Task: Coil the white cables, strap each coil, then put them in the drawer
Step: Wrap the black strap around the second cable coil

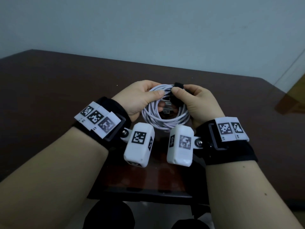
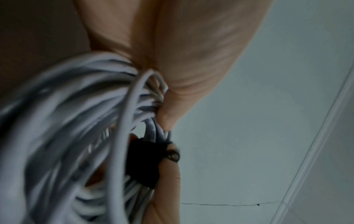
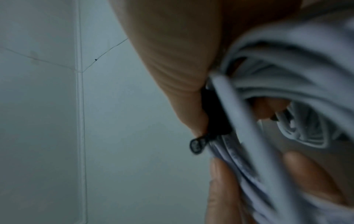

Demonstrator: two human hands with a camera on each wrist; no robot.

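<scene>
Coil of white cable is being held up above the table, between both hands, with its loops hanging down toward the wrist cameras. Left hand is gripping the coil's upper left arc, thumb lying across the top strands and fingers curling round behind them. Right hand is pinching the strap, a black band sitting wrapped around the bundle at the coil's top, thumb pressing on its near face and fingers closing behind. In the left wrist view the cable is fanning out blurred from the left hand's grip, and the strap is showing dark around the strands just beyond it, a small loop end sticking out at its edge. In the right wrist view the right hand is bearing on the strap, with the cable running just beside it and the strap's loop end protruding below the thumb. Whether the strap is fully fastened cannot be told. Wall is standing pale behind the table.
</scene>
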